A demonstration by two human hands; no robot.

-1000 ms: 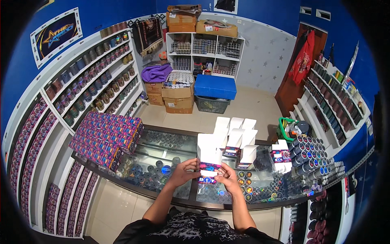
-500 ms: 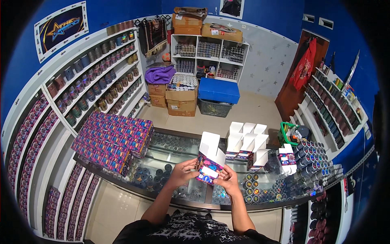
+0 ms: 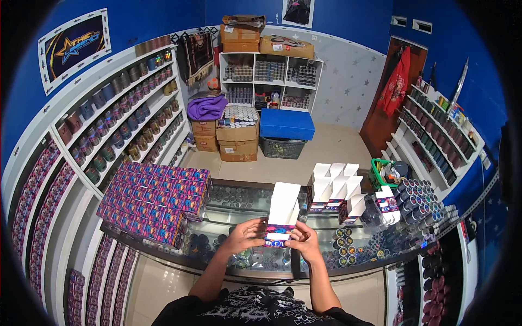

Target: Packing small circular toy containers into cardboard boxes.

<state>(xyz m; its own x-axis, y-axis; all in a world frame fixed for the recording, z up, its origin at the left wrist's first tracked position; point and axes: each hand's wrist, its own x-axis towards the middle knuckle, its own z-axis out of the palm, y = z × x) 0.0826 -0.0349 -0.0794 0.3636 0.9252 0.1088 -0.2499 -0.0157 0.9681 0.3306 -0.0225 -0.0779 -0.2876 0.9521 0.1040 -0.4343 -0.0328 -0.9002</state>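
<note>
The left hand (image 3: pixel 239 238) and right hand (image 3: pixel 306 244) are gripping an open box (image 3: pixel 278 230) between them. A brown carton (image 3: pixel 238 148) is holding lots of round things (image 3: pixel 240 115).

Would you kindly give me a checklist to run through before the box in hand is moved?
1. Held box gripped from both sides: ok, left hand and right hand hold it.
2. Its white flap folded shut: not ok, standing up.
3. Contents inside: cannot tell, interior hidden.
4. Other open boxes apart from the hands: ok, farther right.
5. Closed box stack apart from the hands: ok, at left.
</note>
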